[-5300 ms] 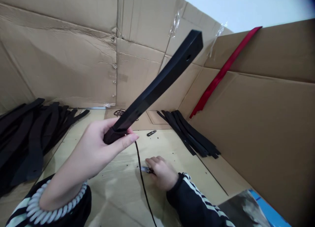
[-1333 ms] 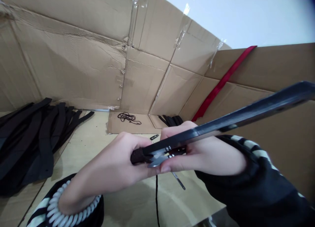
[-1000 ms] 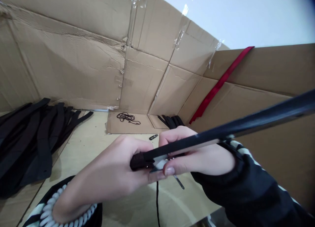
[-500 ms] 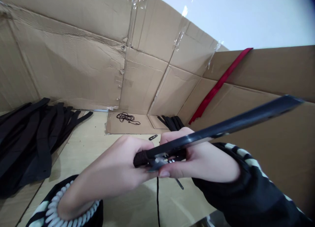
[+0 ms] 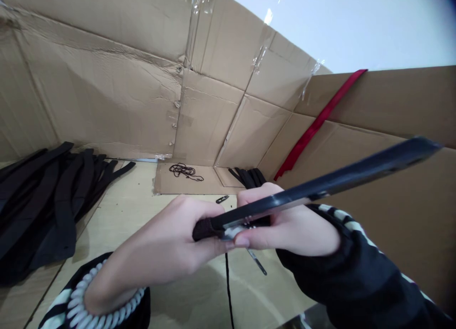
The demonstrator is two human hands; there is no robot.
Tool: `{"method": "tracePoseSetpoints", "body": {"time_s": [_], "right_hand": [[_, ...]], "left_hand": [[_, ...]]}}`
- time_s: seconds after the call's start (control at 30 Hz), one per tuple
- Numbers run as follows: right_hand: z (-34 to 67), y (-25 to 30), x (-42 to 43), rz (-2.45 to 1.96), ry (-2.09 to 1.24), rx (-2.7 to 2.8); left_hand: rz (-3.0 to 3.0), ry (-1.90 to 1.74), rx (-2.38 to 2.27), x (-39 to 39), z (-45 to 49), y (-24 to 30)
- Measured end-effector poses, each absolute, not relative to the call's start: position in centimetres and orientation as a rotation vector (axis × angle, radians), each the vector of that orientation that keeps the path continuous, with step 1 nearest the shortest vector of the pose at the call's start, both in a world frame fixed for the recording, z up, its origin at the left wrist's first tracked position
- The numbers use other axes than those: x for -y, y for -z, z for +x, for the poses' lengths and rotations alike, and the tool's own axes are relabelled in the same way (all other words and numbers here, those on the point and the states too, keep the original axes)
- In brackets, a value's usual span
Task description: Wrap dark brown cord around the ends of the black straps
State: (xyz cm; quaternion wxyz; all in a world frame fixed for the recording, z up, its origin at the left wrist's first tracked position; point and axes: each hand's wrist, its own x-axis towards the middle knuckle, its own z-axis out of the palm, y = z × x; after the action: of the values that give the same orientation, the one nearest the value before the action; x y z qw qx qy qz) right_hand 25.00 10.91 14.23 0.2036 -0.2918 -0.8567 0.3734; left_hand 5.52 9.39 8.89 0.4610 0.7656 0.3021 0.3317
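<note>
A long, stiff-looking black strip [image 5: 320,184] slants up to the right in front of me. My left hand [image 5: 171,236] is closed on its near end, where a dark brown textile-like piece [image 5: 204,229] shows. My right hand [image 5: 299,231] is closed around the strip just beyond, partly hidden behind it. Both thumb tips meet beneath the strip, beside a small pale, shiny bit [image 5: 233,231] that I cannot identify. A black cord [image 5: 228,286] runs downward below my hands. Under my right thumb a thin dark metal piece [image 5: 258,262] shows; whether it is held is unclear.
Many dark strips [image 5: 64,200] lie heaped at the left, and more dark strips [image 5: 251,178] lie at the back. A tangled dark cord [image 5: 185,171] rests on cardboard. Small thread snips [image 5: 222,199] lie beyond my hands. Cardboard walls [image 5: 213,115] enclose the table; a red ribbon [image 5: 317,124] hangs right.
My right hand has shifted slightly upward, and its thumb has risen to meet my left thumb. A dark flap below the strip is now mostly covered. My left hand has barely moved.
</note>
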Motion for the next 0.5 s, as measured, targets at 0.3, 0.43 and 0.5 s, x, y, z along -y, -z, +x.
{"method": "tracePoseSetpoints", "body": {"time_s": [0.3, 0.43, 0.5], "right_hand": [[26.2, -14.1, -10.6, -0.957, -0.987, 2.224], [25.6, -14.0, -10.2, -0.949, -0.684, 2.314], [25.3, -14.0, -10.0, -0.926, -0.534, 2.394]], "left_hand": [[1.726, -1.003, -0.977, -9.5, 3.4, -9.6], [1.734, -0.920, -0.926, -9.5, 4.4, -9.5], [1.772, -0.912, -0.873, -9.4, 4.8, -9.4]]}}
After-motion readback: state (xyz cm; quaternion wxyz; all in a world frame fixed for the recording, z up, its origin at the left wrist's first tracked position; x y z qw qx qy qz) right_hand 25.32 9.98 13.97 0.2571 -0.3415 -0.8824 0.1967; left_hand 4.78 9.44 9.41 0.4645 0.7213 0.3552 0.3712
